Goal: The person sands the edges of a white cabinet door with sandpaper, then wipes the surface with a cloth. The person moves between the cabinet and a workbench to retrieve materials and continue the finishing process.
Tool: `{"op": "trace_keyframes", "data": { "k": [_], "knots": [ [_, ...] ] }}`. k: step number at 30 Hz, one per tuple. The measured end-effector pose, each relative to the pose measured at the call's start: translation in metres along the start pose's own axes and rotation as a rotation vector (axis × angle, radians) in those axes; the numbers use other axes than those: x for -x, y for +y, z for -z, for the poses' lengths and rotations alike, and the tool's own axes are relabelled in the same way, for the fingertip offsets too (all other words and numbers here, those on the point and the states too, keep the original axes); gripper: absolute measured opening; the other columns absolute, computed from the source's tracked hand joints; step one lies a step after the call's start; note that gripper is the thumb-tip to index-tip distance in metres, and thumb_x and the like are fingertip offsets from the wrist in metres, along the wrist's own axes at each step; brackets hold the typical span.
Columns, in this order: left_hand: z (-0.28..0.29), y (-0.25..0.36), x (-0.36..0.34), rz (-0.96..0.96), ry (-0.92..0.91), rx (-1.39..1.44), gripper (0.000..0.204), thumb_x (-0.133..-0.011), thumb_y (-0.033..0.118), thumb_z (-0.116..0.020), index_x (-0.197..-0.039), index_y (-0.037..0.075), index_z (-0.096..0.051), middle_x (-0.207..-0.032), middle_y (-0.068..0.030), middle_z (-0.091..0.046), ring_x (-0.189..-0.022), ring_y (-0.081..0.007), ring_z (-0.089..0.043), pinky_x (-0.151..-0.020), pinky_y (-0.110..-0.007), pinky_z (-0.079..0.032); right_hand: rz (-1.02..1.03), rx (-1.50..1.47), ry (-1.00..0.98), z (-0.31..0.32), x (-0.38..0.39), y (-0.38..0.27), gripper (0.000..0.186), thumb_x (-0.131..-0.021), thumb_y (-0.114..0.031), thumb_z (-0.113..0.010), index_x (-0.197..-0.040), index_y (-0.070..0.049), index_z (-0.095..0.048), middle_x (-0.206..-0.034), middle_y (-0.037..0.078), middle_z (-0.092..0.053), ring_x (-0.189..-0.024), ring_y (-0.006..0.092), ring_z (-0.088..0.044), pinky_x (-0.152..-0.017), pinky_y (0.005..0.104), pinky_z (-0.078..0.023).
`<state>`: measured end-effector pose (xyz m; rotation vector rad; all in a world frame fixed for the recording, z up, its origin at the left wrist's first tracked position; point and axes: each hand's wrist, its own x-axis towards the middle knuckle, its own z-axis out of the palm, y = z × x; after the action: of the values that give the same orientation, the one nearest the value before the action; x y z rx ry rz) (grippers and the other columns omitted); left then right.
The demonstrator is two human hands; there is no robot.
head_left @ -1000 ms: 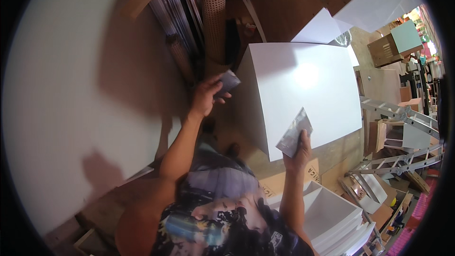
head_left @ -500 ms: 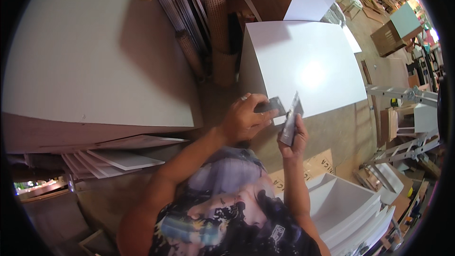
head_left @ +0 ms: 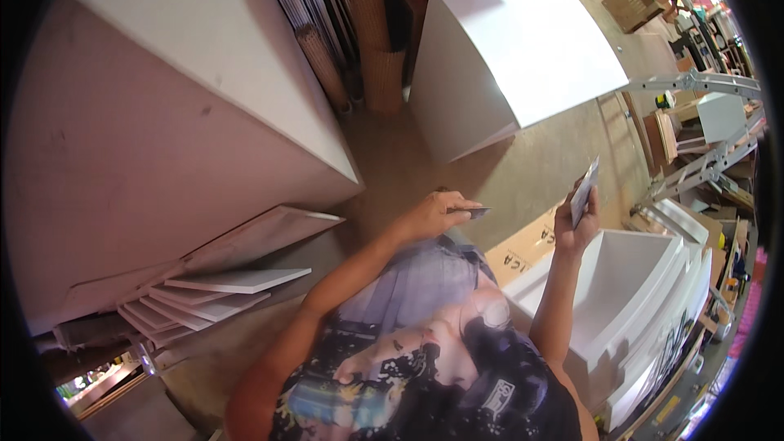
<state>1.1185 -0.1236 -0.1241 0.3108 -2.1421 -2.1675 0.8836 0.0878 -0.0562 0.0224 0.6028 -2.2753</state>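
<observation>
My left hand is closed on a small dark flat scraper, which shows nearly edge-on past the fingertips. To its right, my right hand grips a grey flat scraper upright, with pale smears along its blade. The two scrapers are apart. Beyond both hands stands a large white box-shaped cabinet on the floor, and neither hand touches it.
A big white panelled unit fills the left, with several white boards leaning below it. Rolled woven cane stands behind. Near my right arm lie an open white drawer box and cardboard. A metal ladder is at right.
My hands have moved apart, the right one going right with its scraper, the left one lower. The view has turned, so the white cabinet sits higher and more of its side shows.
</observation>
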Motion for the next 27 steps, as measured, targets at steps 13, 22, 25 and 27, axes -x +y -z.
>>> {"op": "trace_keyframes", "data": {
  "k": [13,22,25,27],
  "knots": [
    [-0.020,-0.008,0.069,0.087,0.020,0.687,0.032,-0.098,0.019,-0.059,-0.124,0.001,-0.063,-0.090,-0.0041,-0.066,-0.064,-0.0073,-0.061,-0.051,-0.018,-0.048,0.096,0.067,-0.050,-0.037,0.062,0.015,0.023,-0.099,-0.016,-0.053,-0.110,0.002,-0.062,-0.104,0.013,-0.070,-0.091,0.0220,-0.069,-0.076,0.0311,-0.060],
    [-0.016,0.003,0.078,0.045,0.057,0.804,0.041,-0.099,0.030,-0.055,-0.129,0.002,-0.060,-0.103,-0.0052,-0.068,-0.075,-0.0111,-0.064,-0.057,-0.022,-0.051,0.189,0.136,0.020,-0.048,0.075,0.031,0.026,-0.100,-0.015,-0.050,-0.116,0.004,-0.058,-0.104,0.018,-0.069,-0.087,0.0244,-0.070,-0.073,0.0318,-0.062],
    [-0.016,0.003,0.081,0.056,0.042,0.818,0.041,-0.100,0.029,-0.054,-0.130,0.001,-0.057,-0.104,-0.0052,-0.067,-0.078,-0.0103,-0.064,-0.058,-0.021,-0.052,0.180,0.149,0.023,-0.047,0.078,0.034,0.026,-0.100,-0.015,-0.050,-0.115,0.004,-0.059,-0.104,0.018,-0.069,-0.087,0.0244,-0.071,-0.074,0.0326,-0.062],
    [-0.015,0.002,0.080,0.054,0.039,0.804,0.042,-0.100,0.031,-0.054,-0.130,0.001,-0.057,-0.105,-0.0051,-0.067,-0.079,-0.0103,-0.064,-0.058,-0.021,-0.051,0.168,0.150,0.020,-0.045,0.077,0.033,0.025,-0.100,-0.014,-0.050,-0.115,0.003,-0.059,-0.104,0.018,-0.069,-0.087,0.0242,-0.071,-0.074,0.0332,-0.063]
  ]
}}
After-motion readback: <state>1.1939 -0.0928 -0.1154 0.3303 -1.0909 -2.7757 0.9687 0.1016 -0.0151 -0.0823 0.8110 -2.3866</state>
